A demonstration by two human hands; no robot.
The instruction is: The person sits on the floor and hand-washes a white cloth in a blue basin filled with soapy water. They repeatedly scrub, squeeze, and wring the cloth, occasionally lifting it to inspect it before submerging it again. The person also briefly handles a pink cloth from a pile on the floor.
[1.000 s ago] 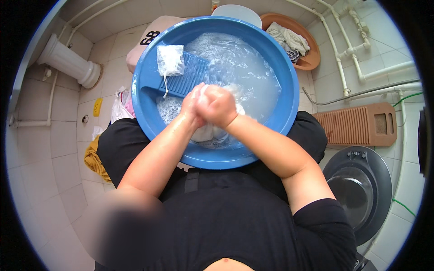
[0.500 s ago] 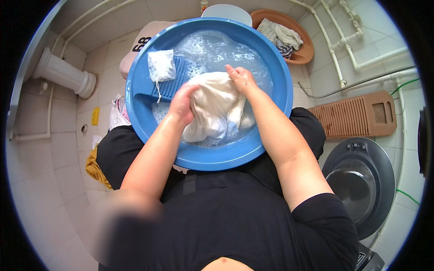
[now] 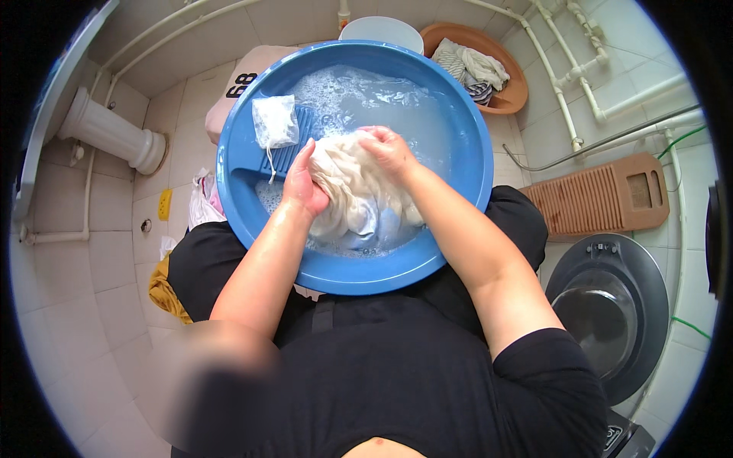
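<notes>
A wet, off-white cloth garment (image 3: 347, 183) with pale blue patches hangs bunched in the soapy water (image 3: 416, 114) of a big blue basin (image 3: 355, 282). On its left side my left hand (image 3: 307, 187) is closed around the cloth, thumb pointing up and some fingers hidden behind the folds. My right hand (image 3: 391, 153) pinches the upper right edge of the same garment. Its lower part dips into the water. To the left, a white soap bag (image 3: 275, 120) with a drawstring lies on the basin's built-in ridged washboard (image 3: 289, 156).
Behind the basin stand a white bucket or bowl (image 3: 382, 32) and a brown basin (image 3: 518, 91) holding striped and white clothes. A brown washboard (image 3: 588, 200) leans at the right, above a dark grey appliance with a round lid (image 3: 595, 313). White pipes (image 3: 561, 114) run along the walls.
My right hand has come down and left, closer to my left hand, gathering the garment into tighter folds. More of the blue patches now show. The whole view has shifted slightly.
</notes>
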